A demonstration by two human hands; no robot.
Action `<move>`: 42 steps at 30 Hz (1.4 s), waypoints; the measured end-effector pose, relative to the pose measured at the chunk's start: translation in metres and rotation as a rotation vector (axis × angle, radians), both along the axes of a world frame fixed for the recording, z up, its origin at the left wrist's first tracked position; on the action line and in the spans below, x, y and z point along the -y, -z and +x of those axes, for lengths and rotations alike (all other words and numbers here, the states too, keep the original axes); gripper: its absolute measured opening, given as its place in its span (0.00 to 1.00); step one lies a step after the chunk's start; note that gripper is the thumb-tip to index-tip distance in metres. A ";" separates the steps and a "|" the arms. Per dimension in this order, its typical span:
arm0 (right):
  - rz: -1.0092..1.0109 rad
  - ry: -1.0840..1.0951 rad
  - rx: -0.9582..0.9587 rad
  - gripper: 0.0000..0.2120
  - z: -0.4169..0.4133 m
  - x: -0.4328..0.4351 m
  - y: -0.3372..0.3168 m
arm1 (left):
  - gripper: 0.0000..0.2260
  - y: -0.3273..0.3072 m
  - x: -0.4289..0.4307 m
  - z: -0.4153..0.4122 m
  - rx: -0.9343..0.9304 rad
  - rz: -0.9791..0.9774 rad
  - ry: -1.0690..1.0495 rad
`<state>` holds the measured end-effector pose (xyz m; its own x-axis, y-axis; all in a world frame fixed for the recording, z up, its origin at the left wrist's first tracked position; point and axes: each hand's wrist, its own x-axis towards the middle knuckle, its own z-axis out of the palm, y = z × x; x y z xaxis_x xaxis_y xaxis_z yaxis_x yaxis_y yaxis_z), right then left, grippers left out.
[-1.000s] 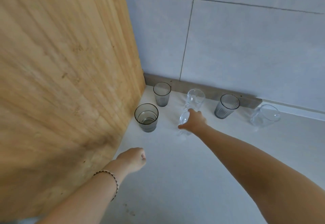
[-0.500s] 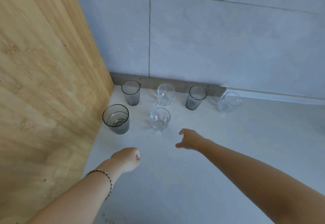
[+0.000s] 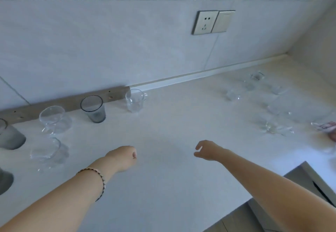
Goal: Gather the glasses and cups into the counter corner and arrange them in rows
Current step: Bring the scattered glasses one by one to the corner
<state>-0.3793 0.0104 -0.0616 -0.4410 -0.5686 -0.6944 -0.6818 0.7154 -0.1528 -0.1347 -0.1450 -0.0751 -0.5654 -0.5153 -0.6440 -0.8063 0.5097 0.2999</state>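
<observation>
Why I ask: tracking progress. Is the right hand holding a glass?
No, the right hand hovers empty over the counter, fingers loosely curled.

Home kitchen: tiled wall (image 3: pixel 109 40), countertop (image 3: pixel 172 186).

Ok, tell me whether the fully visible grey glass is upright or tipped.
Upright: the grey glass stands on its base, rim up.

Smoky grey tumbler (image 3: pixel 93 109); clear mug (image 3: pixel 135 100); white counter (image 3: pixel 172 122)
</observation>
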 end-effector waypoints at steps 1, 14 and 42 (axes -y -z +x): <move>-0.006 0.018 -0.006 0.20 -0.021 -0.011 0.001 | 0.07 0.000 -0.006 -0.022 -0.008 -0.007 0.008; -0.293 0.187 -0.223 0.17 -0.290 -0.119 -0.008 | 0.07 0.001 -0.104 -0.266 -0.027 0.011 0.039; -0.330 -0.236 -0.065 0.41 -0.166 -0.014 -0.008 | 0.06 0.007 -0.075 -0.101 0.093 -0.009 -0.355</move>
<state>-0.5453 0.0240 -0.0540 -0.3088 -0.8468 -0.4330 -0.8372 0.4581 -0.2988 -0.2361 -0.0702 -0.0817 -0.2889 -0.6750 -0.6789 -0.9573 0.1951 0.2133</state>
